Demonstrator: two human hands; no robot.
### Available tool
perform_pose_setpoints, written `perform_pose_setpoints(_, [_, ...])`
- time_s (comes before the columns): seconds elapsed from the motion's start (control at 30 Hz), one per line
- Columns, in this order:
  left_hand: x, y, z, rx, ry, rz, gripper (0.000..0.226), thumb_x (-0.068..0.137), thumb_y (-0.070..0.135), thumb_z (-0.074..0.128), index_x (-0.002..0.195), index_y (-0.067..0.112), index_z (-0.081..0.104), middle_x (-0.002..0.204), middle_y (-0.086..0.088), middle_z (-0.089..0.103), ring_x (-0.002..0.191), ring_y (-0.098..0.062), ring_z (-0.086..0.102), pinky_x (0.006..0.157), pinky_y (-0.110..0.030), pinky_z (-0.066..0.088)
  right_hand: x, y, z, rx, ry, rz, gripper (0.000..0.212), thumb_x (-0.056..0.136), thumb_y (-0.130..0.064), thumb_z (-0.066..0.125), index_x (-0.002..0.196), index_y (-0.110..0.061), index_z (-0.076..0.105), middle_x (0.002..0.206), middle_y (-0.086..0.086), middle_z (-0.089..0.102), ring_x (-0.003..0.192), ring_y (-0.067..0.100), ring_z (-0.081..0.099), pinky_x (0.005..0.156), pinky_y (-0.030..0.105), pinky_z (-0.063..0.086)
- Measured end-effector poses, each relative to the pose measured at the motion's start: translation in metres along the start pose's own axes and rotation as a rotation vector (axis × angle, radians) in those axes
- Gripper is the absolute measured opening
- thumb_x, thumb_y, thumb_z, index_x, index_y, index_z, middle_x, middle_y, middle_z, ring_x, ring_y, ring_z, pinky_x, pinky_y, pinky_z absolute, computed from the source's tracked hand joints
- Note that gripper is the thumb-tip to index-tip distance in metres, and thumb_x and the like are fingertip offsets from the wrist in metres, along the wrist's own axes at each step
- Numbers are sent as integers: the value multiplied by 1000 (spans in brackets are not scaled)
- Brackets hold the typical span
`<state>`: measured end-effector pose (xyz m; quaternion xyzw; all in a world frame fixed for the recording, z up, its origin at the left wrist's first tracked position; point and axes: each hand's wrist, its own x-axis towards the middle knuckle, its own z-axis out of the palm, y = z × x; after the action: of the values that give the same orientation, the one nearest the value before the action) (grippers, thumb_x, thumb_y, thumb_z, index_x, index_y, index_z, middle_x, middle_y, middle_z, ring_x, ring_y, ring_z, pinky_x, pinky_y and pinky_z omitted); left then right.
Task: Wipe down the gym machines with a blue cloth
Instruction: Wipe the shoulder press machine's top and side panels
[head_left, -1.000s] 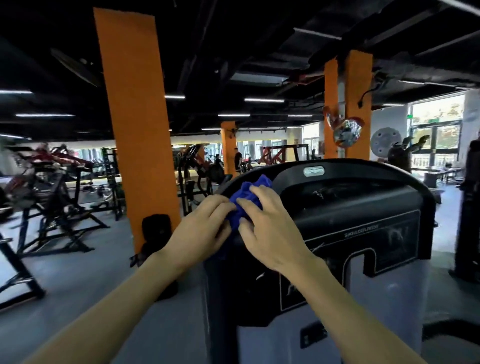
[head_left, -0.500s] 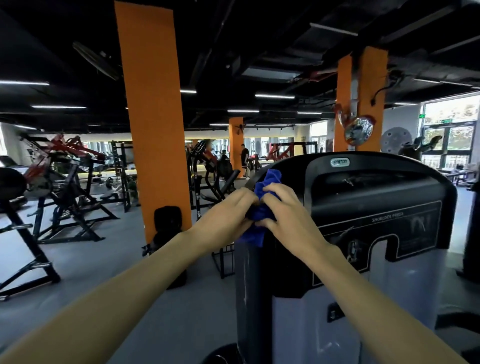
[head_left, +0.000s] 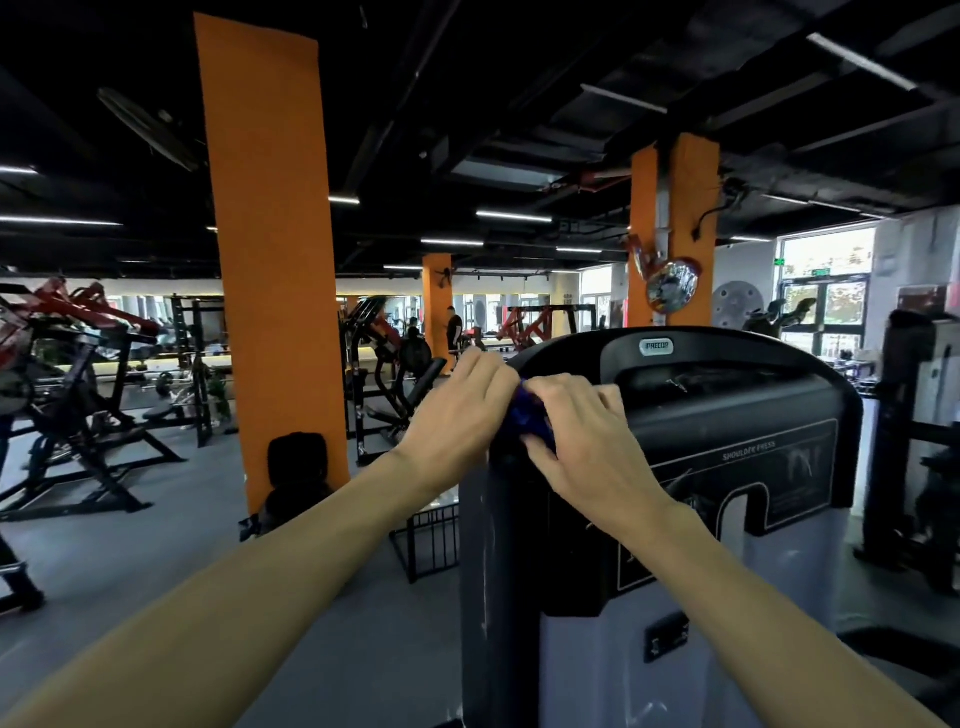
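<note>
Gripping blue cloth (head_left: 524, 415) w/ both hands, left hand (head_left: 457, 415) and right hand (head_left: 582, 441), fingers curled round it, at top left corner of shoulder press machine (head_left: 727, 467); cloth mostly hidden, probably touching machine.

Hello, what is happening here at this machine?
A person is cleaning a shoulder press machine in a gym. Both hands are bunched around a blue cloth at the machine's upper left corner: the left hand and the right hand grip it together, so little of the cloth shows. Most of the black housing is not under the cloth.
</note>
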<state>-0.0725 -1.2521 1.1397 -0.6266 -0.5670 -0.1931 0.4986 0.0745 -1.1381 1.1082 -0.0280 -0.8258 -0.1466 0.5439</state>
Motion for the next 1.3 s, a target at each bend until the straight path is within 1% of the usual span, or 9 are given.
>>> perform_pose_setpoints(0.13, [-12,4,20,-105,-30,35,31,81,-18,55,108,-5,60,106,-19,57,97,-32,48,86,-40,49,-3,8,10,-126,-130,-22,57,87,0,63,143,0,51,111,11,55,95,28,52,83,42,51])
perform_pose_setpoints(0.3, [-46,-5,14,-221,-243,32,50,83,8,36,125,-4,60,130,-18,58,129,-30,47,123,-29,30,-12,3,5,-3,-244,32,51,92,-34,59,139,-11,59,117,3,47,104,21,46,77,37,56])
perform_pose_setpoints(0.43, [-56,-13,2,-213,-332,65,62,81,5,33,137,-2,58,143,-16,57,141,-25,41,126,-17,13,10,7,7,-65,-344,-53,33,92,-45,67,113,-21,59,165,-1,27,151,26,23,113,44,33])
perform_pose_setpoints(0.57, [-64,-17,-5,-195,-321,24,73,70,-19,53,140,0,56,146,-16,56,140,-24,42,122,-19,19,26,11,19,108,-518,-21,37,97,-38,67,120,-14,51,163,3,36,155,18,21,125,38,23])
perform_pose_setpoints(0.77, [-62,-15,-3,-152,-278,-9,60,78,-2,34,134,0,56,135,-16,58,126,-29,53,107,-39,48,-23,-9,38,84,-246,33,67,97,-19,68,155,-7,37,143,9,50,134,24,45,111,36,41])
perform_pose_setpoints(0.9, [-61,-6,7,-121,-316,34,60,85,6,32,141,-1,54,144,-16,55,135,-33,53,102,-47,52,-68,-12,45,-81,-80,22,57,90,4,55,146,-2,51,147,13,54,142,30,46,115,41,43])
perform_pose_setpoints(1.03, [-57,1,16,-120,-296,52,61,90,7,34,149,1,50,155,-15,49,144,-31,47,111,-48,48,-94,-16,45,-71,5,29,43,97,-1,44,135,-1,63,142,14,60,140,29,50,111,43,47])
perform_pose_setpoints(1.17, [-42,-3,23,-121,-286,133,61,94,2,43,155,0,41,164,-15,37,154,-28,33,126,-45,29,-82,4,32,98,187,337,38,98,6,48,133,2,62,148,15,52,144,27,42,123,41,31])
perform_pose_setpoints(1.3, [-25,-5,29,-50,-360,184,63,103,26,36,163,8,26,172,-9,21,159,-24,18,131,-41,14,-59,39,5,226,291,531,32,97,11,53,129,8,58,149,24,47,143,24,38,119,15,24])
